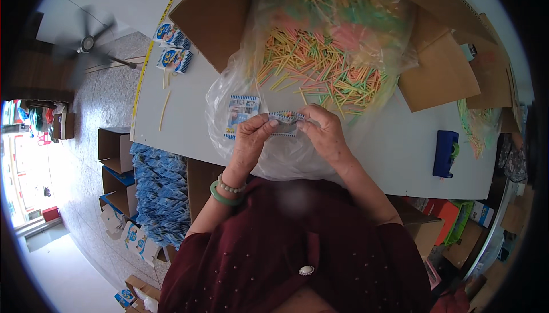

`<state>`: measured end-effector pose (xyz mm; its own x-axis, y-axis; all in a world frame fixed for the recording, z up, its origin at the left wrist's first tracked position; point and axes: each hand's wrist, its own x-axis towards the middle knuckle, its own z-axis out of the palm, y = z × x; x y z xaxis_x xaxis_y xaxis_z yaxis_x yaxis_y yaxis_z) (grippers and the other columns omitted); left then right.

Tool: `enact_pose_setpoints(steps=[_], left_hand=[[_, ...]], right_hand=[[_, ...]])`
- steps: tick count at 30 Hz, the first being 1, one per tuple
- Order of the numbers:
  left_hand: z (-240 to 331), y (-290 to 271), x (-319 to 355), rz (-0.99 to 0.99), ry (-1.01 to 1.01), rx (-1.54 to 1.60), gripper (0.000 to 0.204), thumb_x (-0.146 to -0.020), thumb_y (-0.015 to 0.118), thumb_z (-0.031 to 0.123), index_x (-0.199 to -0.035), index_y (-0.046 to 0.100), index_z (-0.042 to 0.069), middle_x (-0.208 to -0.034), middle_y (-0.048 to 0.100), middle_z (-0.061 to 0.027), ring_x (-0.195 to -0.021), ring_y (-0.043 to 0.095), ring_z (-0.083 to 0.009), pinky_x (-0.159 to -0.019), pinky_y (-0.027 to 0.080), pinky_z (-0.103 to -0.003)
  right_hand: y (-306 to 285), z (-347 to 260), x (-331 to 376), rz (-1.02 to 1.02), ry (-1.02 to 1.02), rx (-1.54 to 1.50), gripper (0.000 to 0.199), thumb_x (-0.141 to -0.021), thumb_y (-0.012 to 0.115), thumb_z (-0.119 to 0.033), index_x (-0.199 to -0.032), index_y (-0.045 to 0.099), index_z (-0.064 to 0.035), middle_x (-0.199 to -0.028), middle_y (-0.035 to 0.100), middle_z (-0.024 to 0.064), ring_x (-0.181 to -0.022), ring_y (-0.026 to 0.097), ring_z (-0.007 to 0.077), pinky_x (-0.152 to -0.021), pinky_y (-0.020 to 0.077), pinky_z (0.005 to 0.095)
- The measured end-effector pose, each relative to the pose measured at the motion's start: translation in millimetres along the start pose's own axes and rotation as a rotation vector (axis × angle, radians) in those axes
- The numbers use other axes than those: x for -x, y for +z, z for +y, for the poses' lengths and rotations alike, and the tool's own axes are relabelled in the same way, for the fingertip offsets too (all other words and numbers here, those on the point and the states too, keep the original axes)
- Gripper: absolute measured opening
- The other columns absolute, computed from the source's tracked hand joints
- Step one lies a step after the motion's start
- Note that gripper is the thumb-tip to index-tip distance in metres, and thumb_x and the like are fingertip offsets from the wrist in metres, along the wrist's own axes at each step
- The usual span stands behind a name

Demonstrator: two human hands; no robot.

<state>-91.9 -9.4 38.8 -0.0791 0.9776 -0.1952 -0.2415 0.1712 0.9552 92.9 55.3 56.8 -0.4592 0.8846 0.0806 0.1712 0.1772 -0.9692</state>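
Observation:
Between both hands, just above the table's near side, is a small blue-and-white printed packet (286, 116) with striped, toothed edges. My left hand (251, 136) pinches its left end between thumb and finger, and my right hand (324, 132) pinches its right end. Under it lies a clear plastic bag (220, 90). Another blue-and-white packet (243, 109) lies flat on that bag beside my left hand. Beyond my hands, thin yellow, pink and green sticks (326, 70) spill in a pile from the big clear bag. Whether the held packet contains anything is hidden.
A cardboard box (214, 18) surrounds the pile at the back. Packets (174, 60) stand at the table's far left, near loose sticks (164, 110). A blue tape dispenser (445, 153) stands at right. Below the left edge, a box holds many blue packets (160, 193). A fan (87, 44) stands farther left.

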Motion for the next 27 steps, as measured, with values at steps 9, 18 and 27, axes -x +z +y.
enact_pose_setpoints(steps=[9, 18, 27], left_hand=[[12, 10, 4, -0.015, 0.048, 0.033, 0.013, -0.089, 0.062, 0.006, -0.098, 0.068, -0.001, -0.092, 0.063, -0.0021, -0.085, 0.055, -0.0098, -0.079, 0.044, -0.024], [14, -1, 13, 0.171, 0.221, -0.259, 0.006, -0.086, 0.059, -0.002, -0.087, 0.064, 0.000, -0.082, 0.058, -0.0006, -0.076, 0.053, -0.0095, -0.069, 0.044, -0.024], [13, -162, 2, 0.674, 0.183, -0.891, 0.003, -0.083, 0.061, 0.002, -0.084, 0.063, 0.001, -0.079, 0.060, -0.0095, -0.075, 0.059, -0.0199, -0.067, 0.047, -0.032]], right_hand=[[4, 0, 3, -0.155, 0.137, -0.104, 0.010, -0.083, 0.060, 0.000, -0.093, 0.058, 0.0003, -0.080, 0.058, 0.0012, -0.077, 0.052, 0.0075, -0.069, 0.0438, 0.0236], [28, -1, -8, -0.291, 0.290, 0.037, 0.020, -0.080, 0.067, -0.013, -0.092, 0.057, -0.0004, -0.082, 0.064, 0.0124, -0.071, 0.060, 0.0233, -0.066, 0.0462, 0.0324], [32, 16, -88, -0.110, -0.688, 1.108, 0.032, -0.083, 0.050, -0.007, -0.114, 0.055, -0.0007, -0.120, 0.055, 0.0099, -0.115, 0.050, 0.0249, -0.095, 0.0406, 0.0399]])
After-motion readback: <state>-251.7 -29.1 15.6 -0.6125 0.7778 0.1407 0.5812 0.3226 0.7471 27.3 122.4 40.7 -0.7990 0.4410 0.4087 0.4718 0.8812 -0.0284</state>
